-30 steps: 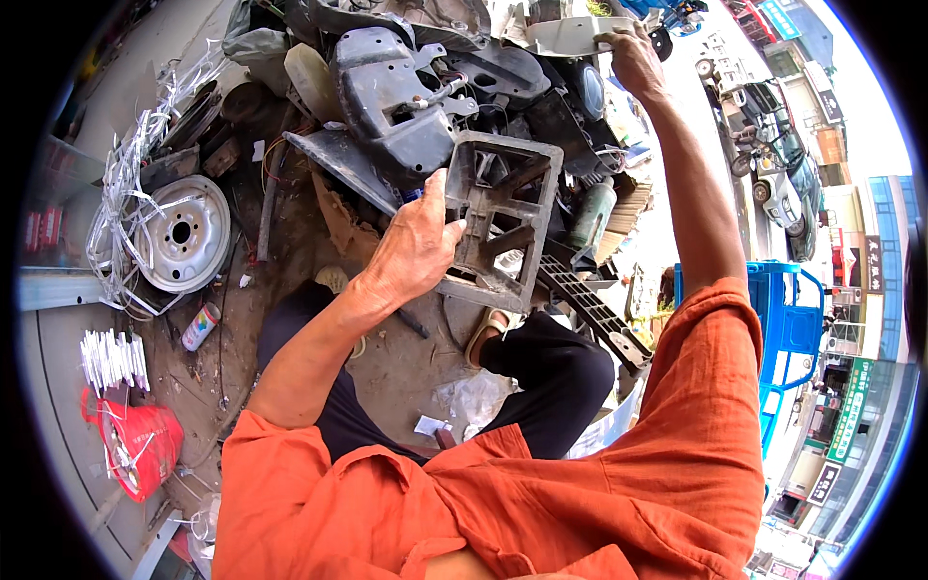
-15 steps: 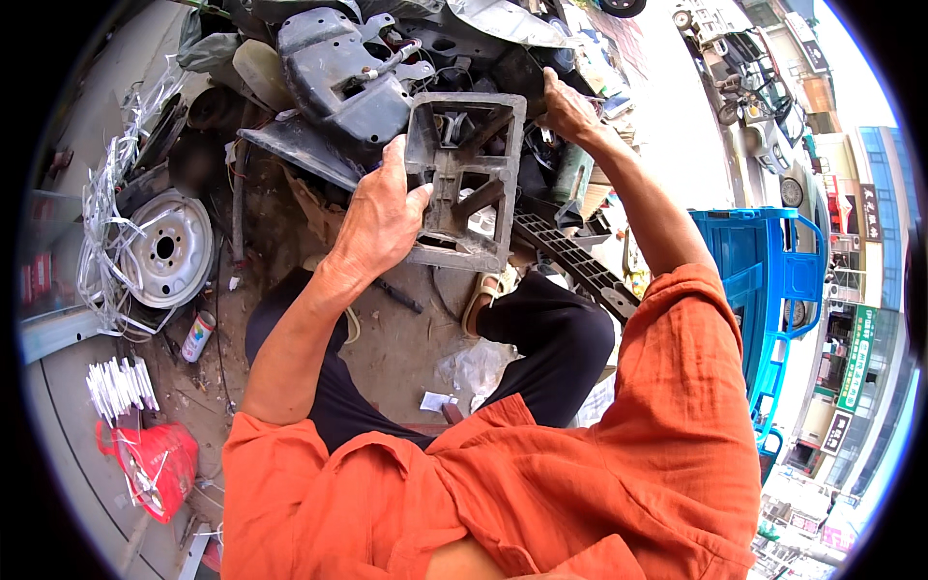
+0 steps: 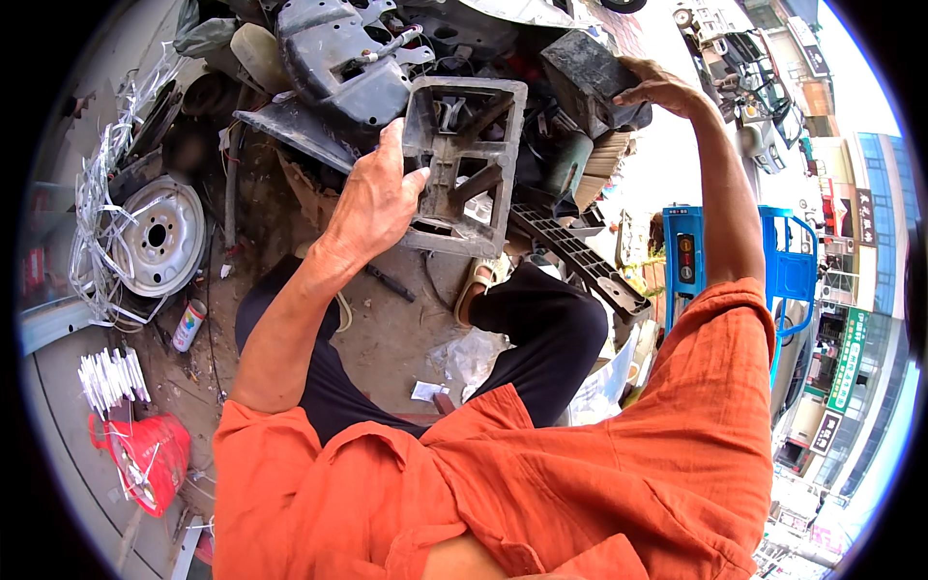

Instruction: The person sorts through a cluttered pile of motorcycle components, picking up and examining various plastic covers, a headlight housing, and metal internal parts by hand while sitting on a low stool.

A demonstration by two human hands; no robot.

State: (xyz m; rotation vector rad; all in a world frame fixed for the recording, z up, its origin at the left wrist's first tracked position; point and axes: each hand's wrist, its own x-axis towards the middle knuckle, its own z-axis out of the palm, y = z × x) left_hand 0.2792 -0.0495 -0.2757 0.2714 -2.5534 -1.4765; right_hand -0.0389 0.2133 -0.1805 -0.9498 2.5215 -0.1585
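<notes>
My left hand [image 3: 375, 203] grips the left side of a dusty dark grey frame [image 3: 509, 184], a rectangular part with open windows and cross ribs. It is held upright above my knees, in front of the scrap pile. At the upper right, my right hand [image 3: 667, 89] has its fingers curled on the right end of a black box-shaped part [image 3: 585, 79]. That part sits tilted at the pile's right side; its far face and my fingertips are partly hidden. Behind the frame lies a large black moulded cover [image 3: 338, 68].
A long black ribbed bar [image 3: 575, 259] slants beside my right knee. At left are a silver wheel rim [image 3: 159, 237], tangled white strapping [image 3: 97, 222], a spray can [image 3: 189, 326] and a red bag [image 3: 155, 459]. A blue vehicle [image 3: 793, 271] stands at right.
My right hand has moved right, and the black box-shaped part has shifted right with it, out from the pile. My left hand keeps the frame at nearly the same place.
</notes>
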